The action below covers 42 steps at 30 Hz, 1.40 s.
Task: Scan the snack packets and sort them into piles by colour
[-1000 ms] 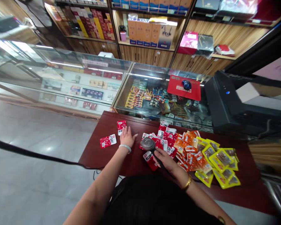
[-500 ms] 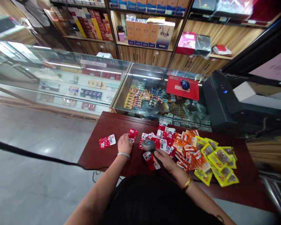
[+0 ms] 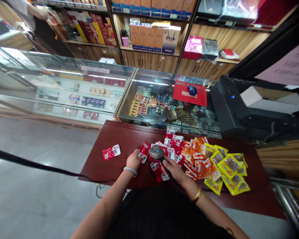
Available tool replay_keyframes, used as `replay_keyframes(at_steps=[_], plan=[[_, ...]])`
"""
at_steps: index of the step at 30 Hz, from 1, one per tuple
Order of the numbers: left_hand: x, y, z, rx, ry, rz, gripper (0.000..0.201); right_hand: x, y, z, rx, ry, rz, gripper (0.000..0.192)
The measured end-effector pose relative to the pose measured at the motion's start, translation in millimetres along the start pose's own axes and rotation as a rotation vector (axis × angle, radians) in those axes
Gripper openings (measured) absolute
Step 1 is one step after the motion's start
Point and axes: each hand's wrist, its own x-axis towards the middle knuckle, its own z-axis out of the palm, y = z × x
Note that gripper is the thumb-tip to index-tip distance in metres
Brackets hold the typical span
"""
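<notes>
My left hand (image 3: 134,160) pinches the lower end of a red-and-white snack packet (image 3: 145,148) just above the dark red table. In my right hand (image 3: 173,168) is a black handheld barcode scanner (image 3: 156,152), its round head over the heap of red-and-white snack packets (image 3: 175,143) and close to the packet in my left hand. One more red snack packet (image 3: 111,152) lies alone on the left of the table. Right of the heap are orange snack packets (image 3: 198,159), then yellow snack packets (image 3: 229,167).
Beyond the table (image 3: 126,132) stand glass display cases (image 3: 129,83), with a red mat (image 3: 179,91) and a mouse (image 3: 192,90) on top. A black machine (image 3: 223,109) is at the right. A black cable (image 3: 40,165) crosses at left. Another person (image 3: 37,20) stands behind the counter.
My left hand has drawn the red packet toward me and turned it beside the scanner. The scanner stays in my right hand. The view has shifted slightly.
</notes>
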Motion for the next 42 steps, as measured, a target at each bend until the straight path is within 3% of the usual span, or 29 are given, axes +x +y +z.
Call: replay_keyframes(at_steps=[7, 12, 15, 18, 20, 23, 27, 30, 33, 37, 39, 42], plan=[[-7.8, 6.4, -7.2, -0.019, 0.009, 0.064, 0.025, -1.6, 0.8, 0.6, 0.048, -0.018, -0.023, 0.047], [-6.2, 8.3, 6.9, -0.080, -0.019, 0.064, 0.026, -7.3, 2.9, -6.3, 0.073, 0.008, -0.045, 0.044], [-2.4, 22.2, 21.1, -0.178, -0.036, 0.074, 0.028, -11.8, 2.9, -8.8, 0.088, 0.020, -0.041, 0.047], [4.6, 40.6, 30.7, -0.311, -0.112, 0.262, 0.029, -13.4, 4.9, -8.4, 0.077, 0.033, -0.035, 0.048], [11.4, 43.2, 27.3, -0.316, -0.080, 0.371, 0.036, -12.8, 7.5, -7.4, 0.067, 0.034, -0.022, 0.049], [22.7, 18.9, 3.5, -0.119, 0.108, 0.280, 0.042, -11.5, 12.6, -6.9, 0.059, 0.024, -0.001, 0.050], [31.2, -45.6, -43.4, 0.282, 0.307, -0.151, 0.056, -11.9, 19.3, -7.6, 0.029, 0.020, 0.015, 0.043], [32.4, -82.2, -71.1, 0.373, 0.276, -0.407, 0.070, -12.5, 20.8, -5.7, -0.001, 0.000, 0.019, 0.043], [35.0, -98.6, -86.8, 0.383, 0.195, -0.449, 0.070, -12.2, 19.5, -1.1, -0.027, -0.025, 0.027, 0.046], [41.4, -104.6, -86.4, 0.365, 0.039, -0.361, 0.059, -10.4, 20.4, 1.1, -0.059, -0.028, 0.027, 0.047], [42.4, -100.6, -75.1, 0.237, -0.025, -0.302, 0.046, -10.6, 22.4, -2.0, -0.059, -0.015, 0.031, 0.047], [38.5, -78.4, -45.7, -0.098, -0.021, -0.252, 0.030, -16.6, 23.0, -9.9, -0.065, 0.005, 0.032, 0.047]])
